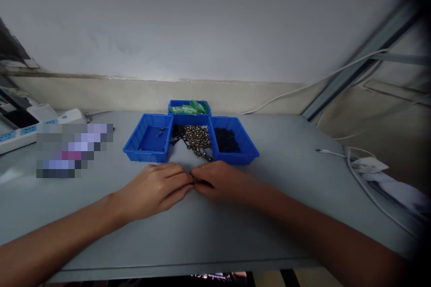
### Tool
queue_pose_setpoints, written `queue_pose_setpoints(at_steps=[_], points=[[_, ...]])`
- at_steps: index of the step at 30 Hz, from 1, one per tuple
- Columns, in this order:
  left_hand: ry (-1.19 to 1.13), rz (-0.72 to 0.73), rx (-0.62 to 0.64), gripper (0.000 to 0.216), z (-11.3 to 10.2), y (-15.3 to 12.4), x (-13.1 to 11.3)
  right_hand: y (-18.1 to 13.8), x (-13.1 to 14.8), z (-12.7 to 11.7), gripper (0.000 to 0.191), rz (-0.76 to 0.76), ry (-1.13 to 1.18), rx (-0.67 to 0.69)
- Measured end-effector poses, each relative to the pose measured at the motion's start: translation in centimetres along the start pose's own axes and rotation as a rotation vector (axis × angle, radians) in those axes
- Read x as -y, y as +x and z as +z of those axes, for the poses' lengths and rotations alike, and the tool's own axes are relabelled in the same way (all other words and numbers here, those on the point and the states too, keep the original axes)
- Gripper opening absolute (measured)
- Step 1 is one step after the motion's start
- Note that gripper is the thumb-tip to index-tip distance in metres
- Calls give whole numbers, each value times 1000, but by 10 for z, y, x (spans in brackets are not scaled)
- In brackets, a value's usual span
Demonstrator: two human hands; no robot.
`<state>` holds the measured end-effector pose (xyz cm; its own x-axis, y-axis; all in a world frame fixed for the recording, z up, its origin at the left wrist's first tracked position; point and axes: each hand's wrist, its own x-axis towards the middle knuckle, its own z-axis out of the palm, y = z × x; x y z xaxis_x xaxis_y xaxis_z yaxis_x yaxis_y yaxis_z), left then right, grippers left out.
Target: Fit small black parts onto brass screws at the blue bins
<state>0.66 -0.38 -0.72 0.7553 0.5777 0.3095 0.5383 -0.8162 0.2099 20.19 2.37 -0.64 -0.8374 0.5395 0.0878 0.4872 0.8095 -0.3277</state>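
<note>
My left hand and my right hand meet fingertip to fingertip above the grey table, just in front of the bins. Both are closed in a pinch. Whatever lies between the fingertips is too small and too hidden to name. Beyond them spreads a pile of small brass-coloured metal parts, with some black pieces at its left side. To the left stands a blue bin with a few small metal parts in it. A second blue bin, on the right, holds many small black pieces.
Behind the pile, a third blue bin carries green plastic packaging. A white power strip and a blurred-out object lie at the left. White cables run along the right edge. A wall closes the back.
</note>
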Motion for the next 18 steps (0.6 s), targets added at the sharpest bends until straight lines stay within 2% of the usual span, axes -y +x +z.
queue_pose_setpoints(at_steps=[6,12,18], points=[[26,-93,-10,23,-3,1,1,-1,1,-4,14,103,23,-29],[91,-205,54,20,-4,2,4,-1,0,-4,9,210,70,-110],[90,-143,89,21,-2,2,6,-2,8,-8,10,148,182,-73]])
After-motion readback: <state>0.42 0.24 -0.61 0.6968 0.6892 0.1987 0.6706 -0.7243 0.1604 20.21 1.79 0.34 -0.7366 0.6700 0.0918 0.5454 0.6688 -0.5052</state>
